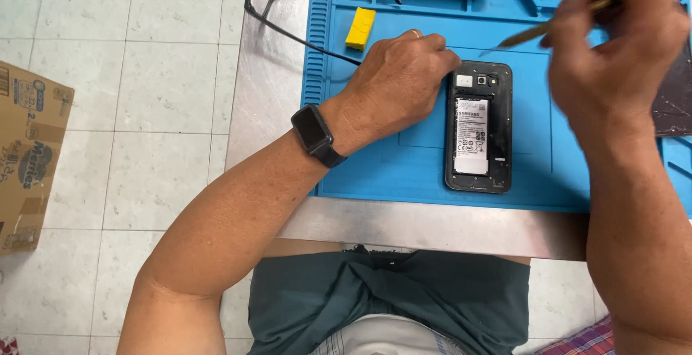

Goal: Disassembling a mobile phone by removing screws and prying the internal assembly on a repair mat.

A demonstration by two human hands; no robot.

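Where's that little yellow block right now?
In the head view, the yellow block lies on the blue mat near its upper left corner, just above the left hand and left of the opened phone.

Bright, even light; right hand [620,45] motion-blurred, perhaps glare on steel tabletop [432,225].

From my remote seat, the bench [274,88] reads as brushed metal, dull grey with a soft sheen. The blue mat [404,160] on it looks like matt rubbery silicone, ribbed along its left edge. The opened phone [478,126] has a glossy black plastic frame around a pale, paper-labelled battery. The yellow block [360,28] looks like matt plastic. The watch [315,134] has a smooth dark face. The floor [144,74] is glazed pale tile, and the box [29,157] is printed cardboard.
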